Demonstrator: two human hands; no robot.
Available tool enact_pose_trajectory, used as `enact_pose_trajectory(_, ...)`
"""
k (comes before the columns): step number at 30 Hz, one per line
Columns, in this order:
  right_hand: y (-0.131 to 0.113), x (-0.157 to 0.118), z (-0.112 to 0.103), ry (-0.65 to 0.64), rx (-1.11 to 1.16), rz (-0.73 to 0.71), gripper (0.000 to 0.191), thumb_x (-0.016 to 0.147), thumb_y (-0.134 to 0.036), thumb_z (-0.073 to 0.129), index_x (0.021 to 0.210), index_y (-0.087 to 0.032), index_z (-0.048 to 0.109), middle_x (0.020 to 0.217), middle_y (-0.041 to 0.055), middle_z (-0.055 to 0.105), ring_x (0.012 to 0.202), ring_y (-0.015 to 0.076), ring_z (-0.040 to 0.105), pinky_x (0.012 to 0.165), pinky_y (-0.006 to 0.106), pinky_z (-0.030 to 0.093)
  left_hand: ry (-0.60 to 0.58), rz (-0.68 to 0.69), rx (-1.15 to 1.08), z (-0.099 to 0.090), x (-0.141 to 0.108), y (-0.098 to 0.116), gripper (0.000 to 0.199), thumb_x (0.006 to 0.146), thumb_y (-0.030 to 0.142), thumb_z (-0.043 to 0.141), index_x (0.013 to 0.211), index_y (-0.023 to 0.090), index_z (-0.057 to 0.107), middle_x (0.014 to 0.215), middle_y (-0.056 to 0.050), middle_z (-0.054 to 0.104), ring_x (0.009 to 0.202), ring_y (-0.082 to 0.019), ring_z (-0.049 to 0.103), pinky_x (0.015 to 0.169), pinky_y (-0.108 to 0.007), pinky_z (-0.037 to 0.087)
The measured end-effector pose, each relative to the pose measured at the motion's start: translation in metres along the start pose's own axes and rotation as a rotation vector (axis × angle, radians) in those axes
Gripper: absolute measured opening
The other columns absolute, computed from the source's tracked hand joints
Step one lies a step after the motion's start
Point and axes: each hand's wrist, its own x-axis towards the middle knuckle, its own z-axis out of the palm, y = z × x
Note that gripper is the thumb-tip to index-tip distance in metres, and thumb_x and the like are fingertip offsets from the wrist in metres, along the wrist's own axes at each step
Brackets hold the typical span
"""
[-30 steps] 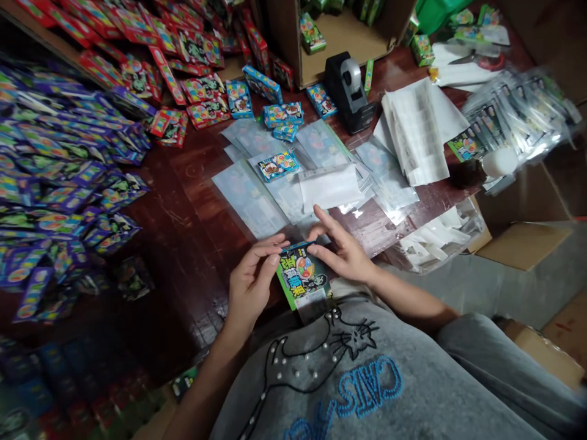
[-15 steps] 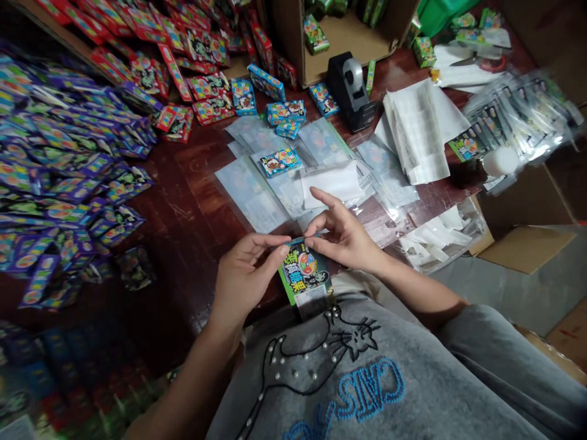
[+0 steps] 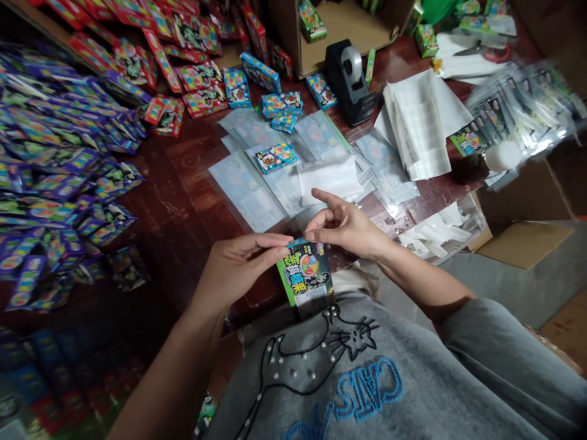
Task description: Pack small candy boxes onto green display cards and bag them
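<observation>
A black and green printed packet (image 3: pixel 305 272) with a round colour wheel lies at the table's front edge, close to my body. At its top left corner, my left hand (image 3: pixel 250 263) has thumb and fingers pinched together. Thumb and index finger of my right hand (image 3: pixel 343 226) meet at the top edge, with another finger stretched out. A thin blue strip shows between the two hands; what exactly each pinch holds is too small to tell. Just beyond the hands are a folded white paper (image 3: pixel 330 179), clear bags (image 3: pixel 247 192) and a blue box (image 3: pixel 276 157).
Purple boxes (image 3: pixel 59 208) are heaped at the left, red boxes (image 3: pixel 197 30) behind them. A black tape dispenser (image 3: pixel 351 82) stands at the back. To the right are white label sheets (image 3: pixel 419 125), filled packets (image 3: pixel 527 116), a bottle (image 3: pixel 502 157) and scissors (image 3: pixel 495 55).
The view has shifted slightly, so the piles sit further left and higher. My left forearm has swung outward a little, and more of the packet's top shows between my hands.
</observation>
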Motion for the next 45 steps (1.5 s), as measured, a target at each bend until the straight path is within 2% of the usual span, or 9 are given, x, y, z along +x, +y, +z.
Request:
enact_pose_trajectory(3, -0.007, -0.002, -0.002, -0.020, -0.035, 0.015, 0.127, 0.074, -0.018, 0.097, 0.173, -0.009, 0.017, 0.086, -0.0048, 0.078, 0.070, 0.0112, 0.068, 0.073, 0.028, 0.058, -0.007, 0.083, 0.039, 0.000, -0.004, 0.002, 0.007, 0.084, 0.034, 0.086, 0.089, 0.028, 0.086, 0.102, -0.002, 0.088, 0.097, -0.018, 0.083, 0.098, -0.031, 0.065)
enact_pose_trajectory(11, -0.013, 0.009, -0.009, -0.107, -0.112, 0.063, 0.107, 0.083, -0.012, 0.086, 0.170, -0.010, 0.024, 0.087, -0.0041, 0.076, 0.072, 0.0107, 0.068, 0.072, 0.026, 0.058, -0.031, 0.111, 0.108, 0.001, 0.012, 0.006, 0.011, 0.087, 0.035, 0.083, 0.087, 0.024, 0.086, 0.090, -0.003, 0.087, 0.075, -0.014, 0.080, 0.072, -0.022, 0.063)
enact_pose_trajectory(16, -0.008, 0.000, -0.013, -0.228, -0.262, -0.158, 0.102, 0.092, -0.020, 0.080, 0.175, -0.017, 0.020, 0.095, -0.0020, 0.075, 0.077, 0.0105, 0.069, 0.075, 0.025, 0.061, -0.086, 0.195, 0.058, -0.002, 0.007, 0.006, 0.004, 0.090, 0.030, 0.083, 0.091, 0.028, 0.086, 0.096, 0.000, 0.087, 0.084, -0.014, 0.083, 0.081, -0.022, 0.066)
enact_pose_trajectory(21, -0.013, -0.024, -0.019, -0.321, -0.506, -0.350, 0.094, 0.103, -0.030, 0.072, 0.179, -0.025, 0.017, 0.109, 0.0033, 0.077, 0.093, 0.0147, 0.073, 0.089, 0.031, 0.066, -0.143, 0.444, 0.116, -0.008, -0.006, 0.004, 0.013, 0.090, 0.024, 0.087, 0.099, 0.032, 0.085, 0.109, 0.003, 0.087, 0.094, -0.013, 0.084, 0.090, -0.023, 0.066)
enact_pose_trajectory(24, -0.013, -0.037, -0.018, -0.346, -0.718, -0.463, 0.091, 0.107, -0.028, 0.068, 0.180, -0.029, 0.012, 0.118, 0.0053, 0.078, 0.107, 0.0173, 0.075, 0.103, 0.034, 0.064, -0.139, 0.501, 0.157, -0.007, -0.014, -0.001, 0.019, 0.090, 0.020, 0.087, 0.105, 0.031, 0.083, 0.117, 0.001, 0.086, 0.096, -0.013, 0.083, 0.089, -0.024, 0.067)
enact_pose_trajectory(30, 0.012, -0.044, -0.008, -0.186, -0.884, -0.760, 0.082, 0.112, -0.019, 0.056, 0.179, -0.034, 0.012, 0.112, 0.0034, 0.077, 0.109, 0.0182, 0.076, 0.106, 0.038, 0.064, 0.017, 0.430, 0.040, 0.015, -0.027, -0.021, 0.016, 0.096, 0.015, 0.077, 0.105, 0.028, 0.079, 0.110, -0.001, 0.083, 0.100, -0.013, 0.080, 0.090, -0.026, 0.065)
enact_pose_trajectory(36, 0.036, -0.038, -0.009, 0.004, -0.783, -0.599, 0.095, 0.107, -0.031, 0.068, 0.180, -0.029, 0.007, 0.118, 0.0070, 0.076, 0.106, 0.0201, 0.074, 0.107, 0.041, 0.063, 0.105, 0.407, 0.078, 0.023, -0.023, -0.030, 0.010, 0.098, 0.022, 0.074, 0.104, 0.025, 0.081, 0.112, -0.004, 0.083, 0.105, -0.017, 0.079, 0.097, -0.033, 0.064)
enact_pose_trajectory(40, 0.048, -0.041, -0.011, 0.046, -0.756, -0.586, 0.084, 0.108, -0.032, 0.067, 0.178, -0.030, 0.019, 0.110, 0.0041, 0.076, 0.099, 0.0191, 0.073, 0.103, 0.040, 0.063, 0.089, 0.318, 0.009, 0.030, -0.022, -0.031, 0.010, 0.096, 0.032, 0.077, 0.097, 0.022, 0.079, 0.114, -0.008, 0.084, 0.104, -0.020, 0.080, 0.092, -0.033, 0.066)
enact_pose_trajectory(45, 0.012, -0.034, -0.020, -0.035, -0.868, -0.622, 0.060, 0.107, -0.036, 0.066, 0.163, -0.027, 0.048, 0.122, 0.0081, 0.072, 0.115, 0.0228, 0.066, 0.111, 0.045, 0.054, 0.158, 0.213, -0.029, 0.040, -0.019, -0.031, 0.017, 0.096, 0.038, 0.077, 0.097, 0.021, 0.078, 0.113, -0.007, 0.085, 0.102, -0.019, 0.081, 0.095, -0.033, 0.065)
